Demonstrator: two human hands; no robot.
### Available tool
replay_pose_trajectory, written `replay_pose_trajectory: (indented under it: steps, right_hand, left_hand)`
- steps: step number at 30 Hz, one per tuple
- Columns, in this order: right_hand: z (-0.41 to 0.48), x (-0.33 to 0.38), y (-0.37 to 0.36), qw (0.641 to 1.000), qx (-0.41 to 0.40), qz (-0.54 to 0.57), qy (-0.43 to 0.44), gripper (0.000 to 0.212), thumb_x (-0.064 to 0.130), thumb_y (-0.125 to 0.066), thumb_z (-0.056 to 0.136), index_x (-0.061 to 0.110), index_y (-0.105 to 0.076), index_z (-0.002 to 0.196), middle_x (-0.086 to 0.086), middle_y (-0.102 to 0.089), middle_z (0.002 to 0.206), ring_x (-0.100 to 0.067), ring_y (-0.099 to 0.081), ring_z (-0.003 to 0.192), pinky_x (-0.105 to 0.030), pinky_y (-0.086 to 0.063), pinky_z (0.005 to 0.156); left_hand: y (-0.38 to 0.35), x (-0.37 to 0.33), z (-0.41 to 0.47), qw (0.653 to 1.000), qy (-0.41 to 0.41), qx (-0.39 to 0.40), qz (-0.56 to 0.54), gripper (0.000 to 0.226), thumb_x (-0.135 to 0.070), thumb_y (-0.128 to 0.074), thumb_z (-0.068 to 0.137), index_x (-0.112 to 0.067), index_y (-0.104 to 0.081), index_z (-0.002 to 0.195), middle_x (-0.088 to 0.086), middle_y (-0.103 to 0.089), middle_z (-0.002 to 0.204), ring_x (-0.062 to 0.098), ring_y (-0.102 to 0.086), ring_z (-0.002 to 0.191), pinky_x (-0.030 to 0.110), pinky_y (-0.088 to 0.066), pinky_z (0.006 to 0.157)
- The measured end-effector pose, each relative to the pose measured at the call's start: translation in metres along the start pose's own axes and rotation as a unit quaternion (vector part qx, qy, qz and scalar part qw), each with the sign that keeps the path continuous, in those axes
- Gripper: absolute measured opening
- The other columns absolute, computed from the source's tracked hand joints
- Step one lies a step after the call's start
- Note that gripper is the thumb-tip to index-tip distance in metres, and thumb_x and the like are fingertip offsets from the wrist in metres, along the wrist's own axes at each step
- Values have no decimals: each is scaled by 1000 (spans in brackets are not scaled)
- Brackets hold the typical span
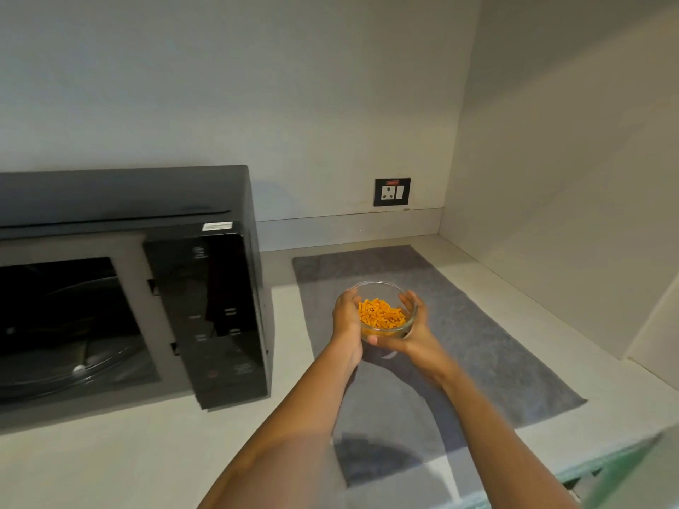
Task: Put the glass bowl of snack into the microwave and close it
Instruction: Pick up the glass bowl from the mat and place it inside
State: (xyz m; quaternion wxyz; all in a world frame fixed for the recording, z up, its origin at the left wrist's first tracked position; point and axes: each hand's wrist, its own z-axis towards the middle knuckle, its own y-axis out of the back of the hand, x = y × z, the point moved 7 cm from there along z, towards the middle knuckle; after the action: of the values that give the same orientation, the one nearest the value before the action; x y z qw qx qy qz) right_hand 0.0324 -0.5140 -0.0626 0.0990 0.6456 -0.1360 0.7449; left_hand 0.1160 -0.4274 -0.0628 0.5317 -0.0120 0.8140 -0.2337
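Note:
A clear glass bowl (382, 288) filled with orange snack sticks (380, 313) is cupped between both my hands over a grey mat. My left hand (347, 321) grips its left side and my right hand (415, 332) wraps its right side and underside. To the left stands a black microwave (205, 317) with its door swung out of sight; the dark cavity (62, 325) with a glass turntable shows, and the control panel faces me.
The grey mat (477, 325) lies on a pale countertop (147, 453). A wall socket (392, 192) sits on the back wall. A side wall (569, 214) closes off the right. Something green and blurred (632, 475) fills the bottom right corner.

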Motion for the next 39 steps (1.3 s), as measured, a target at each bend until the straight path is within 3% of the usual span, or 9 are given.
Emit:
replay_pose_trajectory:
  steps: [4,7,9,13,16,23,26,35,39]
  right_hand:
    - [-34,24,-30,996,-24,-79,29,109,1,-85,60,24,-14,140,6,-29,143,-3,-47,116,-7,-45,83]
    - [-62,33,-57,995,-15,-94,26,110,7,-85,62,22,-12,142,3,-26,148,-12,-35,127,-23,-36,99]
    - [-84,35,-80,996,1,-91,20,111,9,-85,61,25,-11,142,5,-25,148,-10,-34,127,-24,-36,99]
    - [-122,39,-137,996,51,-72,7,117,17,-86,54,31,-10,142,9,-25,144,-6,-35,122,-24,-35,99]
    - [-142,41,-182,993,89,-73,-1,122,30,-88,44,35,-12,139,10,-30,138,-7,-42,117,-24,-38,96]
    - [-158,47,-288,986,150,-75,12,117,41,-85,43,40,-13,135,14,-28,136,-11,-38,121,-12,-42,79]
    - [-154,50,-330,979,186,-78,15,118,39,-84,48,37,-8,139,14,-25,139,-7,-37,119,-8,-41,77]
    - [-105,50,-410,969,236,-67,30,120,51,-80,47,37,-7,142,7,-17,152,-13,-36,126,-13,-41,82]
    - [-60,46,-433,967,231,-100,35,123,57,-80,43,39,-11,142,6,-12,151,-20,-29,134,-27,-35,99]
  left_hand:
    - [27,-14,-43,1000,-9,-2,2,44,-38,-48,92,-11,-55,126,13,-59,129,31,-60,114,43,-49,101]
    - [53,-21,-81,1000,-9,-11,-3,43,-40,-46,92,-15,-54,126,9,-59,129,31,-58,116,39,-55,79]
    - [76,-25,-109,1000,-14,-22,-13,42,-38,-47,91,-14,-56,124,10,-60,122,32,-59,113,34,-52,68]
    - [131,-42,-165,996,-60,-68,-11,27,-29,-44,93,-13,-59,110,2,-58,87,20,-58,80,30,-46,70]
    - [172,-56,-199,991,-74,-106,-27,22,-26,-41,94,-19,-61,86,0,-58,81,20,-57,77,31,-46,72]
    - [263,-100,-246,978,-96,-176,-63,19,-27,-40,94,-18,-56,99,-2,-51,77,20,-54,78,31,-45,72]
    - [296,-118,-251,975,-93,-183,-88,18,-27,-43,93,-16,-57,93,1,-54,80,20,-55,74,29,-46,64]
    - [376,-175,-221,975,-128,-179,-31,41,-31,-51,93,-13,-55,129,7,-60,130,27,-57,117,42,-43,107]
    - [401,-201,-192,974,-148,-167,-25,38,-28,-53,93,-11,-57,127,11,-62,127,22,-60,104,33,-45,97]
